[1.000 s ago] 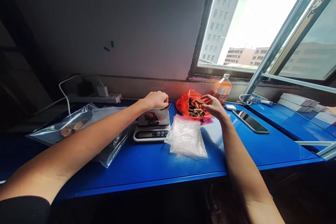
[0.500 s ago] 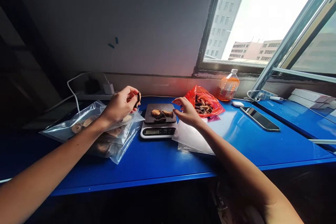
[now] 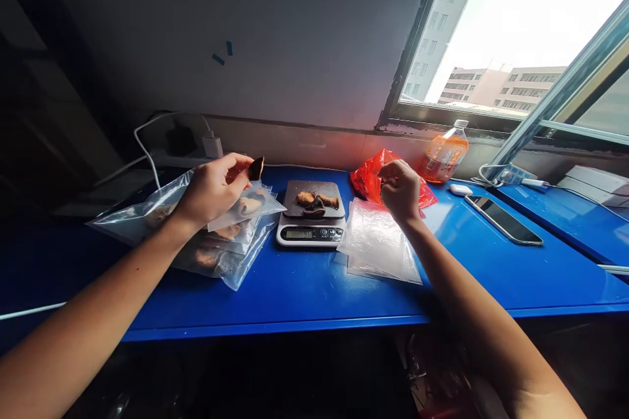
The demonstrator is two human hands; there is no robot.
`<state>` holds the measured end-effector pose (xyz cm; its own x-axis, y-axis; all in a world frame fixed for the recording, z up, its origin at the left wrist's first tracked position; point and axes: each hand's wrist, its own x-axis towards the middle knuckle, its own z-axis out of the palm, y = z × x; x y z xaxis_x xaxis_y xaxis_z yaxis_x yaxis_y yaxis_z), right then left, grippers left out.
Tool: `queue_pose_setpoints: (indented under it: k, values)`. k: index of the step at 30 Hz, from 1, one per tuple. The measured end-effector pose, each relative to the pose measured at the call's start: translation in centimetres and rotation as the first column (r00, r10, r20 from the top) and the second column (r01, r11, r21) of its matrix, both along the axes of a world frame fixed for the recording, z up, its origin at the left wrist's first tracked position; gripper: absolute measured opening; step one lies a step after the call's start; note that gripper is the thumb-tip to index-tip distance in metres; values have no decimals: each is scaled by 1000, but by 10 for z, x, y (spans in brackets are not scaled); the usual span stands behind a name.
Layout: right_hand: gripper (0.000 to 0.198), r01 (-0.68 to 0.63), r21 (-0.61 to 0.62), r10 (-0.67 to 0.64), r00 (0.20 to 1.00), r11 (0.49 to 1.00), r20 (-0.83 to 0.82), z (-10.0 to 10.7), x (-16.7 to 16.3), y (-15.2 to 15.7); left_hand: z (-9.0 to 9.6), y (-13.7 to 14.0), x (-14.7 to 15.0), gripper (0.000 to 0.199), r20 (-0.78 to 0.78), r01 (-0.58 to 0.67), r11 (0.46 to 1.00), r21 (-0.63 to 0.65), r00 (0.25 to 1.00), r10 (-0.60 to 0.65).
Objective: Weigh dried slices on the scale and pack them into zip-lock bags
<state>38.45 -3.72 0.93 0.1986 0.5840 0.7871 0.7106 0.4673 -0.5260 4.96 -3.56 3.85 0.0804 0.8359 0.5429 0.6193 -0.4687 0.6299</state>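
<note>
Pinched between the fingertips of my left hand [image 3: 219,186] is a dark brown dried mushroom piece [image 3: 256,169], held above the clear bags. Several similar dried pieces [image 3: 314,201] lie on the plate of a small digital scale [image 3: 282,236], whose display is lit. My right hand [image 3: 400,190] is over the red plastic bag [image 3: 366,177], its fingers curled; what they hold, if anything, is hidden, as are most of the bag's contents. Flat clear empty bags [image 3: 378,242] lie just right of the scale. Filled clear bags [image 3: 236,262] are stacked beneath my left hand.
An orange drink bottle [image 3: 445,154] stands by the window behind the red bag. A white earbud case [image 3: 460,189] and a phone [image 3: 504,219] lie to the right on the blue table [image 3: 295,301]. A white charger [image 3: 212,145] and cable are at the back left.
My right hand has moved right, from beside the scale to the red bag, and its fingers have curled. My left hand still holds its piece, now tilted more upright. The view has shifted slightly.
</note>
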Motion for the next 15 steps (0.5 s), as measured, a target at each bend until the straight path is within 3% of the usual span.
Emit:
queue_pose_setpoints:
  k: [4,8,11,15]
  values:
    - [20,-230,-123,228,973,965,-28,1,-18,-11,17,-17,27,18,-168,78,989,124,984,-56]
    - [24,-498,-205,489,867,842,-94,5,-35,-25,36,-32,72,19,-385,305,940,154,895,-228]
    - [16,-513,-175,512,857,840,-56,8,-40,-32,41,-34,100,19,-449,425,892,152,834,-321]
    - [11,-449,-114,450,893,886,-19,14,-31,-30,38,-26,114,20,-407,439,884,160,845,-346]
